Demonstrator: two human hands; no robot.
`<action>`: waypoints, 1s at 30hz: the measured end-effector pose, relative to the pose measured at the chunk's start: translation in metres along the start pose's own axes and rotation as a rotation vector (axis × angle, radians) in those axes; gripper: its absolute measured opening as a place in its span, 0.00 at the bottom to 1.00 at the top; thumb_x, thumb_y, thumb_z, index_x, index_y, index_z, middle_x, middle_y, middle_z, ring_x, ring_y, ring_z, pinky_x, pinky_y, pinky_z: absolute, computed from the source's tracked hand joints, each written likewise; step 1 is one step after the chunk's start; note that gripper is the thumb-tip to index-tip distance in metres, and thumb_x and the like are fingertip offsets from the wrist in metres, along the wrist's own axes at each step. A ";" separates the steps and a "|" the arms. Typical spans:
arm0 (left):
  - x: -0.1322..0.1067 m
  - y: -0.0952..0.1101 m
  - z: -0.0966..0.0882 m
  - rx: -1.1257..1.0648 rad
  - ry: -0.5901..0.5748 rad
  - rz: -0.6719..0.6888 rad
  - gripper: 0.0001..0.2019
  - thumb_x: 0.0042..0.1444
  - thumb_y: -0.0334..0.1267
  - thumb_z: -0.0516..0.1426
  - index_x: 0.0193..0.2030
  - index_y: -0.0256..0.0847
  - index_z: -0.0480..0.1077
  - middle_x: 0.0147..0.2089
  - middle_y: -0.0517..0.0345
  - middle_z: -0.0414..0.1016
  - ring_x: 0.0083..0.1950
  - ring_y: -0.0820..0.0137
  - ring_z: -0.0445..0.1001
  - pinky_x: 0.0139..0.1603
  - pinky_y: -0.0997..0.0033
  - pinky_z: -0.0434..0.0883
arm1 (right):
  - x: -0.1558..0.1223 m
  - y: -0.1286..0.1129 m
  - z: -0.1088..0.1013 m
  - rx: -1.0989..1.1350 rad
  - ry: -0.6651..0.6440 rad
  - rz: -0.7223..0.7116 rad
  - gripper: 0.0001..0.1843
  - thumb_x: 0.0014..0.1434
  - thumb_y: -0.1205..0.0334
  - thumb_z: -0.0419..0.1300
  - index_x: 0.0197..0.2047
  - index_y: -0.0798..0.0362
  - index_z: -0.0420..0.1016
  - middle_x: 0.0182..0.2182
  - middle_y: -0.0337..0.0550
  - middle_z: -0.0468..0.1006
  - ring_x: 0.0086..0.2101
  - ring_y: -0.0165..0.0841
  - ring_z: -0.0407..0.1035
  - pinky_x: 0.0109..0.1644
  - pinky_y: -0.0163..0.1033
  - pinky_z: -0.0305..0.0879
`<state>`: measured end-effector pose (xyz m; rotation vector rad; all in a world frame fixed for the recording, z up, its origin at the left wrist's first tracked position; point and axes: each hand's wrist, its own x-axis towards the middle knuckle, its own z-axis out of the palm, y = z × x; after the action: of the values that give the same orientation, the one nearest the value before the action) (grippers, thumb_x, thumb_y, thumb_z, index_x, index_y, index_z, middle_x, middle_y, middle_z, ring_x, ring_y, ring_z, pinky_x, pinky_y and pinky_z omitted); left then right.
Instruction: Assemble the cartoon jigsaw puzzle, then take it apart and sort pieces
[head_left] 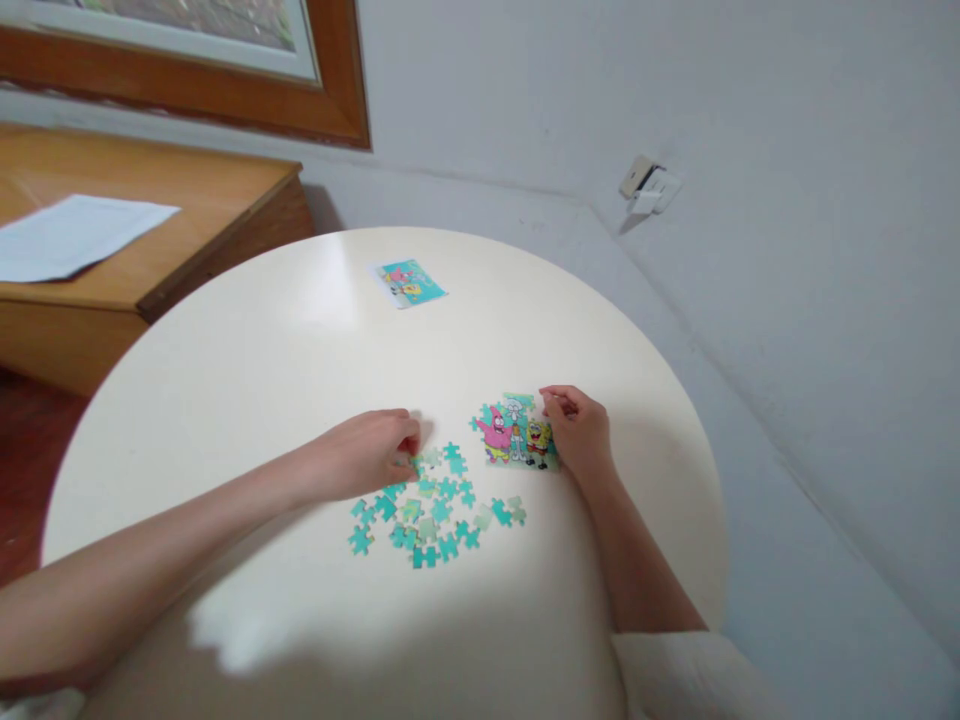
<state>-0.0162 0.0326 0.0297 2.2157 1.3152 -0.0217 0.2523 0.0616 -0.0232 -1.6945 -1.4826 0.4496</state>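
Loose teal and pale green jigsaw pieces (441, 510) lie scattered on the round table. At their upper left edge is my left hand (375, 450), its fingers curled down and its fingertips close to the pieces. Whatever sits between those fingertips is too small to make out. To the right lies a partly joined jigsaw puzzle (517, 435) with a pink starfish, a pale squid figure and a yellow sponge figure. My right hand (581, 425) rests at its right edge, thumb and forefinger pinched near the top right corner. The hand covers part of that edge.
A small picture card (412, 284) with the same characters lies farther back on the white round table (285, 350). Left of the table stands a wooden desk (202, 190) with paper sheets (82, 235) on it. A plug (654, 190) sits in the wall socket.
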 end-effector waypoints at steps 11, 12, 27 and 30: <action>0.001 -0.002 0.005 0.012 0.052 0.044 0.05 0.48 0.35 0.53 0.32 0.39 0.67 0.34 0.55 0.70 0.31 0.69 0.68 0.31 0.71 0.61 | -0.010 -0.005 0.006 -0.320 -0.029 -0.360 0.14 0.58 0.61 0.52 0.41 0.55 0.76 0.36 0.49 0.77 0.39 0.38 0.68 0.47 0.44 0.63; 0.001 -0.002 0.005 0.008 0.051 0.044 0.05 0.48 0.35 0.53 0.32 0.39 0.67 0.34 0.55 0.70 0.31 0.69 0.68 0.31 0.71 0.61 | -0.010 -0.006 0.006 -0.342 -0.035 -0.361 0.14 0.58 0.61 0.52 0.42 0.54 0.76 0.37 0.48 0.77 0.40 0.39 0.68 0.48 0.44 0.63; 0.000 0.002 0.007 -0.037 0.052 0.053 0.07 0.49 0.37 0.55 0.35 0.39 0.65 0.35 0.55 0.70 0.33 0.69 0.68 0.33 0.72 0.61 | -0.013 -0.006 0.008 -0.409 -0.046 -0.351 0.14 0.59 0.62 0.52 0.44 0.53 0.76 0.40 0.48 0.75 0.41 0.39 0.67 0.48 0.45 0.62; 0.001 0.002 0.007 -0.054 0.050 0.048 0.06 0.48 0.36 0.54 0.34 0.40 0.64 0.33 0.57 0.69 0.31 0.70 0.67 0.31 0.72 0.60 | -0.014 -0.007 0.008 -0.419 -0.054 -0.357 0.14 0.59 0.62 0.52 0.45 0.53 0.75 0.40 0.48 0.74 0.41 0.39 0.66 0.47 0.45 0.61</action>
<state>-0.0128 0.0293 0.0247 2.2139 1.2738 0.0861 0.2387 0.0509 -0.0261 -1.6801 -1.9741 -0.0123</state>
